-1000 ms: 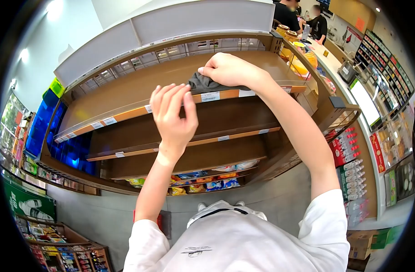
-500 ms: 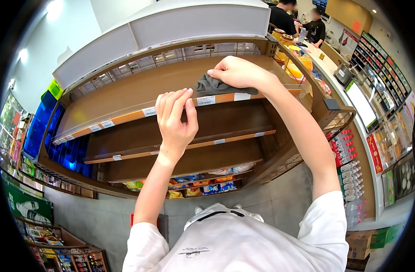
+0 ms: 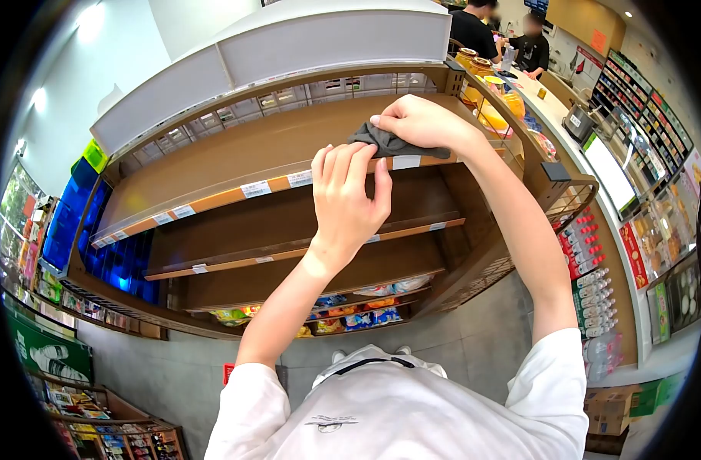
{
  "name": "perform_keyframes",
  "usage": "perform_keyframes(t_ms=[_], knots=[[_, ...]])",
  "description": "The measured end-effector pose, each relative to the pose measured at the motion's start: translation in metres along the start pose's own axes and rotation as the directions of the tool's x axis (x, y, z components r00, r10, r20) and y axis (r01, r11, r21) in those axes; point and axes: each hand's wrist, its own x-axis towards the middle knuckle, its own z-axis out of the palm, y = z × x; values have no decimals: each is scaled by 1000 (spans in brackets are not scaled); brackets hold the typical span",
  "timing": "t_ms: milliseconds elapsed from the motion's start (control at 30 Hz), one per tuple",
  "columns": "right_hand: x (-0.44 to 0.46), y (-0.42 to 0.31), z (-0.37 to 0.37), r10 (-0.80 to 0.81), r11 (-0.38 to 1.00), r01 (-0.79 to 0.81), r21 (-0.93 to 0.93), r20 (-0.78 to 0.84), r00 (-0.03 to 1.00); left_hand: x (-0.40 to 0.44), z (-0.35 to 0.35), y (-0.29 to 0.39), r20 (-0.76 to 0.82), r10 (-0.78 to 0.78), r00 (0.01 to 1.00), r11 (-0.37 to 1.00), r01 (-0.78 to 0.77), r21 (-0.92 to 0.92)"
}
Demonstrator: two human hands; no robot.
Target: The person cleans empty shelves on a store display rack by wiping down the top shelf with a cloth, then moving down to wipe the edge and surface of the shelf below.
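Observation:
My right hand (image 3: 423, 125) is closed on a dark grey cloth (image 3: 381, 140), pressed against the top shelf (image 3: 251, 157) near its right front. Just left of it, my left hand (image 3: 349, 192) has its fingers bent over the clear front guard (image 3: 212, 189) of that shelf, thumb on the near side. Its fingertips come up to the edge of the cloth. Below them, price labels (image 3: 256, 188) line the orange shelf edge.
Lower tiers include a brown shelf (image 3: 289, 234) and bagged snacks (image 3: 358, 320) at the bottom. Blue crates (image 3: 70, 215) stand left. To the right are a counter (image 3: 576, 146), bottles (image 3: 593, 295) and a metal pot (image 3: 582, 119). Two people, including one in black (image 3: 533, 50), are behind.
My left hand has slid right along the shelf front, up to the cloth. My right hand and the cloth have shifted slightly right.

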Motion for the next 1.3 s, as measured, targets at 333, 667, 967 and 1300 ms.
perform_keyframes(t_ms=[333, 667, 967, 1300], knots=[[-11, -2, -16, 96, 994, -94, -63, 36, 995, -3, -3, -9, -35, 41, 999, 996, -44, -75], [-20, 21, -20, 86, 977, -103, -185, -96, 992, 9, 7, 6, -37, -14, 999, 1000, 15, 6], [-16, 7, -32, 224, 940, -215, -265, 6, 975, 4, 18, 3, -32, -61, 998, 992, 57, -116], [-3, 20, -52, 480, 877, -473, -91, 235, 845, 3, 18, -1, -47, -39, 998, 989, 32, -145]])
